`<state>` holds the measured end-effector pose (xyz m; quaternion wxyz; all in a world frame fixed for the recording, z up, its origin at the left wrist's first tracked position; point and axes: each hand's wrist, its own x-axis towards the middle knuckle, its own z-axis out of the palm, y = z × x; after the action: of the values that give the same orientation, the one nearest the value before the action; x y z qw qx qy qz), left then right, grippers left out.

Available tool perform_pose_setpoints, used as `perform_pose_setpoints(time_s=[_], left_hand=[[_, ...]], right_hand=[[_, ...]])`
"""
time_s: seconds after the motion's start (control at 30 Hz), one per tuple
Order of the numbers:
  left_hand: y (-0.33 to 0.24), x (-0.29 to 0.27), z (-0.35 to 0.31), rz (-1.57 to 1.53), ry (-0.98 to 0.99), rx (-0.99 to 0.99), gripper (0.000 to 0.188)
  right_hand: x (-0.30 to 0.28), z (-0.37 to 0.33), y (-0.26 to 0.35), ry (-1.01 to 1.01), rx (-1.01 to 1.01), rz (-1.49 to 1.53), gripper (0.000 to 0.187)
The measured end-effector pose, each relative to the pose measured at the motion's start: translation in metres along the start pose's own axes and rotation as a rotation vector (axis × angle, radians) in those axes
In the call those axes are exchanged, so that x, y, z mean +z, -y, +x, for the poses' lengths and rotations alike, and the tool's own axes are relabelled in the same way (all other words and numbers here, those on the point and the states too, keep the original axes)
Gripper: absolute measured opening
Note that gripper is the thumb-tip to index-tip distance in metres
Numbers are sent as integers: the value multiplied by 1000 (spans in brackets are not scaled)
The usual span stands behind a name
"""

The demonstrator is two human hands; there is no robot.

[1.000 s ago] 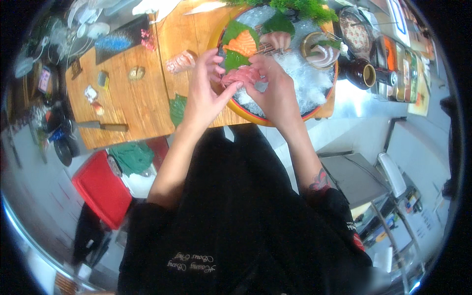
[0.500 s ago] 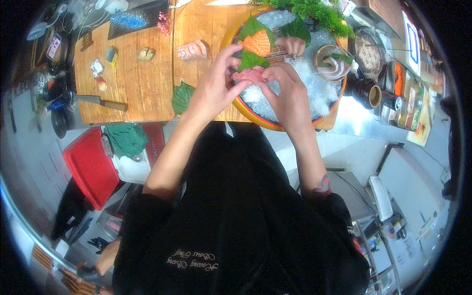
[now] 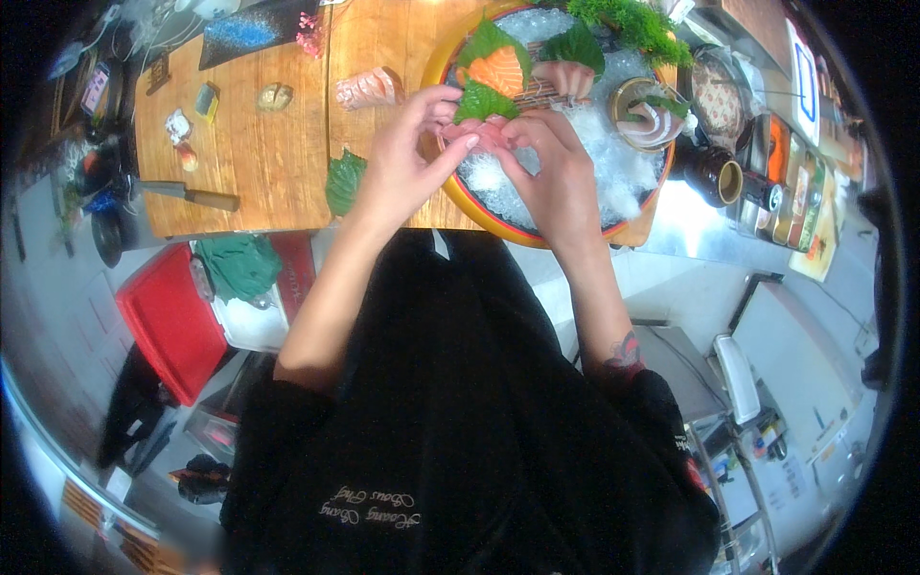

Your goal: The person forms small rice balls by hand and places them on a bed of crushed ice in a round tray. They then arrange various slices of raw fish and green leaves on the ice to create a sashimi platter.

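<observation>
My left hand [image 3: 407, 149] and my right hand [image 3: 556, 177] are closed by their fingertips on opposite ends of a row of pink raw fish slices [image 3: 484, 132]. They hold it above the near left part of a round, yellow-rimmed bowl [image 3: 476, 216] filled with crushed ice [image 3: 613, 168]. Right behind the slices lies a green leaf [image 3: 486, 102]; my fingers hide part of the fish. Farther back, orange salmon slices [image 3: 500, 73] lean on another leaf. Pale fish slices [image 3: 570, 79] rest to their right. A small round dish [image 3: 625, 98] with whitish slices sits in the ice at right.
On the wooden board [image 3: 259, 172] lie a pink fish block [image 3: 367, 88], a loose leaf [image 3: 345, 182], a knife [image 3: 211, 199] and several small items. Green sprigs [image 3: 637, 31] edge the bowl's far side. A brown jar [image 3: 717, 180] stands to its right, a red-lidded cooler [image 3: 172, 321] lower left.
Both hands have brought the pink slices slightly up toward the green leaf, and the slices now sit against its near edge. The whole view has shifted a little. A person's hand at lower left has moved lower.
</observation>
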<state>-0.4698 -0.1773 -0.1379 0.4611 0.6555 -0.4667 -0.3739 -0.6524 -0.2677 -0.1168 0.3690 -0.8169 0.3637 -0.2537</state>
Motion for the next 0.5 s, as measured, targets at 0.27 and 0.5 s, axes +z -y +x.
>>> perform_pose_setpoints(time_s=[0.27, 0.5], left_hand=[[0, 12, -3, -89, -49, -35, 50], [-5, 9, -3, -124, -25, -64, 55]], right_hand=[[-2, 1, 4, 22, 8, 16, 22], [-5, -1, 4, 43, -19, -12, 26]])
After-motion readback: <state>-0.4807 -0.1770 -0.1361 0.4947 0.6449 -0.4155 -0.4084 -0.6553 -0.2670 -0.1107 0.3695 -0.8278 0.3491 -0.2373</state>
